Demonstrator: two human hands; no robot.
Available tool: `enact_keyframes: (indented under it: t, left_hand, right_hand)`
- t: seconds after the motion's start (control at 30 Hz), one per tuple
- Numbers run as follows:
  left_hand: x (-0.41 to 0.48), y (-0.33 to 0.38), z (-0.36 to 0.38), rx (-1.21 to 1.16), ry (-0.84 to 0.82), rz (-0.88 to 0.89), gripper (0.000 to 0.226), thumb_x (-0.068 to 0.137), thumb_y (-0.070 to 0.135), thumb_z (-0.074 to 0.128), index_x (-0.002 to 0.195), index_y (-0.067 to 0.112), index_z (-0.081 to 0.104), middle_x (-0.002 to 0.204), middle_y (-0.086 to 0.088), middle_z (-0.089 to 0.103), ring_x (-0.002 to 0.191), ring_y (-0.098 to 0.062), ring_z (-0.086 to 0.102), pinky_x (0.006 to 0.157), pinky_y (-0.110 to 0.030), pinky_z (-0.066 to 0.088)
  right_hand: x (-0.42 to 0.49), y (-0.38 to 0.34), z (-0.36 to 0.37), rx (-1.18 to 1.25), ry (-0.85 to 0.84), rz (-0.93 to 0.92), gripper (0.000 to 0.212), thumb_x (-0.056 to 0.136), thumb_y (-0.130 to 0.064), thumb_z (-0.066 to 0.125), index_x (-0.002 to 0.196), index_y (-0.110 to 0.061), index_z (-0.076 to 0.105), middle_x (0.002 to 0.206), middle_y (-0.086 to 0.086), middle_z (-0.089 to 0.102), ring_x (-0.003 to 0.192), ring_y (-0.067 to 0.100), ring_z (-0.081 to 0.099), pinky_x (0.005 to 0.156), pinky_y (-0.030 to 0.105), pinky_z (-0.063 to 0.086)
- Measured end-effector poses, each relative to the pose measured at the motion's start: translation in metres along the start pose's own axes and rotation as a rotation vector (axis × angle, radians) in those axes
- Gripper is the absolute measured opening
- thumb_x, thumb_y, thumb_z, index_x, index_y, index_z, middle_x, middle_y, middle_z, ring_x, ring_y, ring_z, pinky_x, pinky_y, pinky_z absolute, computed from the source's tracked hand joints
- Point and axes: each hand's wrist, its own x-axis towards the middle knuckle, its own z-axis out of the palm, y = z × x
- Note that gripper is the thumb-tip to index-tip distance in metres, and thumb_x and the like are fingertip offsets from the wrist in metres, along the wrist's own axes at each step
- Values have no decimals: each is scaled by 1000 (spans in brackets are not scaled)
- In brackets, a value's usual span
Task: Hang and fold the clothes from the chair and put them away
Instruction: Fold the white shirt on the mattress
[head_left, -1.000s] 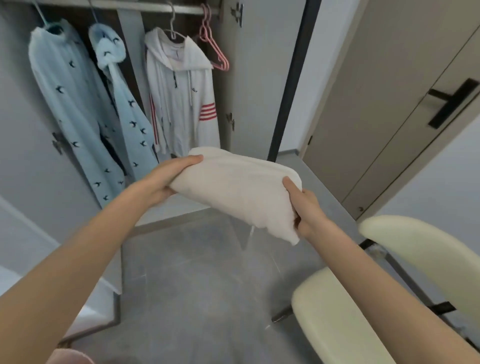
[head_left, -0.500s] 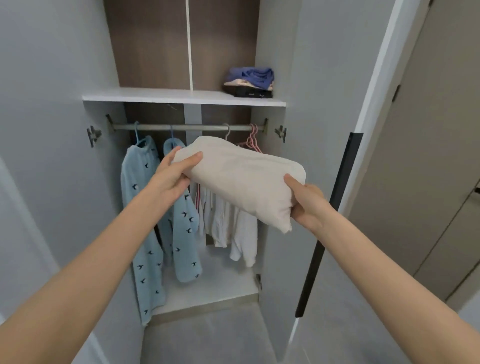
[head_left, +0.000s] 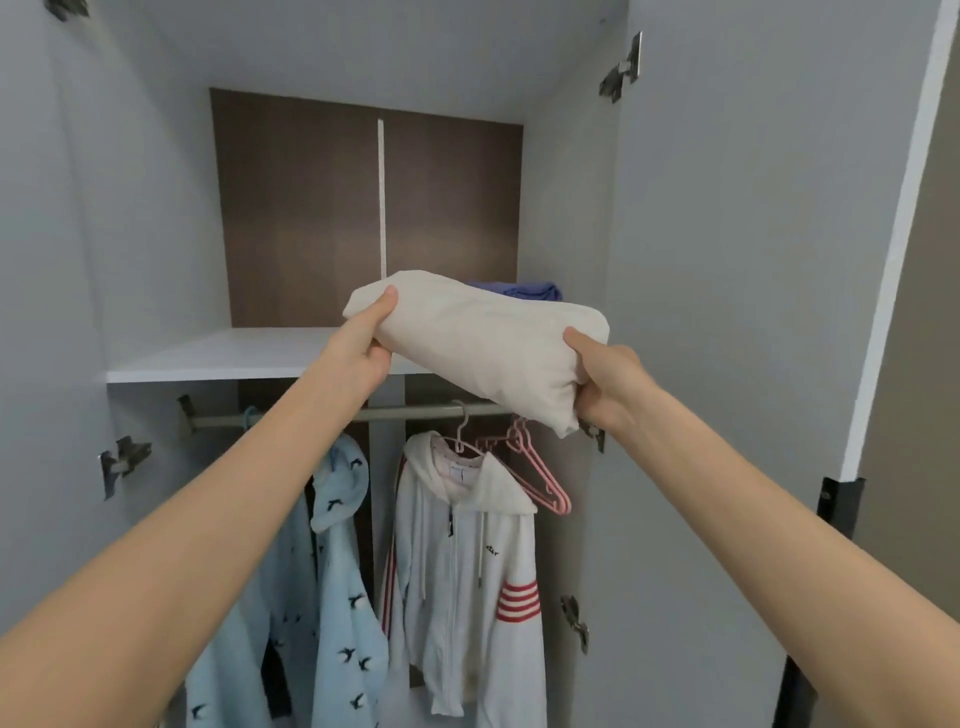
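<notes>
A folded cream garment (head_left: 483, 343) is held up in front of the open wardrobe, level with the white shelf (head_left: 228, 358). My left hand (head_left: 363, 348) grips its left end and my right hand (head_left: 602, 384) grips its right end from below. Behind the bundle, a folded blue-purple garment (head_left: 524, 290) lies at the right of the shelf, mostly hidden.
Below the shelf a grey rail (head_left: 405, 413) carries a light blue bird-print garment (head_left: 322, 571), a white hoodie with red stripes (head_left: 467, 561) and pink hangers (head_left: 540, 478). The wardrobe's right door (head_left: 737, 312) stands open beside my right arm.
My view has tilted up from the floor and chair to the wardrobe's upper shelf. Both hands have raised the folded cream garment to shelf height.
</notes>
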Motion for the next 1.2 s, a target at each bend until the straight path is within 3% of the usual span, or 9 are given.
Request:
enact_keyframes:
  t: [0.2,0.3,0.43,0.53,0.63,0.73,0.8,1.07,1.2]
  left_hand:
    - [98,0,20,115,-14,-40,50,83,11,71,126,12,45,121,-11,56,105,-29,56,85,-59,48]
    - [146,-7,31,68,-39,-65,51,86,11,68,130,11,43,121,-13,54,97,-30,56,80,-56,50]
    - [217,-18,56,11,-21,-84,60,84,14,71,136,11,41,132,-11,51,113,-29,55,85,-45,51]
    - [272,-27,82,62,-20,-81,54,85,19,70,132,12,45,115,-7,55,100,-24,57,80,-38,50]
    - [329,-36,108,141,-51,-113,34,87,23,67,112,13,48,92,-7,54,84,-25,56,71,-34,51]
    - [389,-47,128,104,-110,-144,50,88,25,67,131,12,44,120,-10,56,112,-29,56,94,-38,49]
    - [429,-54,140,74,-142,-154,59,88,24,67,139,11,39,135,-11,50,121,-29,52,98,-41,46]
    - [569,-99,163,111,-206,-200,59,88,27,66,140,11,41,134,-11,54,117,-26,56,84,-40,50]
    - [610,-133,155,248,-220,-225,54,92,30,61,139,8,44,137,-12,52,122,-26,52,96,-41,47]
  right_hand:
    - [96,-12,33,-69,17,-67,50,95,-16,58,136,6,37,131,17,54,113,30,59,92,41,51]
    - [139,-14,45,-74,8,-95,52,95,-13,58,137,5,35,132,17,54,110,28,60,81,35,51]
    - [205,-19,63,-72,38,-130,54,93,-13,59,138,3,34,130,17,55,110,30,61,77,38,52]
    - [257,-23,75,-69,80,-179,57,93,-13,59,139,3,30,130,19,54,109,32,61,63,36,50]
    - [311,-30,82,-54,112,-219,58,93,-12,60,141,1,30,132,19,53,111,31,60,77,38,51]
    - [361,-40,89,-63,147,-245,57,92,-11,61,141,-2,32,133,17,52,112,31,59,77,39,52]
    - [391,-45,95,-64,170,-262,56,92,-10,60,140,-2,31,133,18,51,112,32,59,74,38,52]
    - [487,-40,112,-61,225,-264,49,92,-5,57,125,-9,20,109,11,40,98,23,51,82,36,52]
    - [509,-23,108,-139,226,-193,46,91,3,55,116,-12,20,127,15,39,114,30,52,81,44,54]
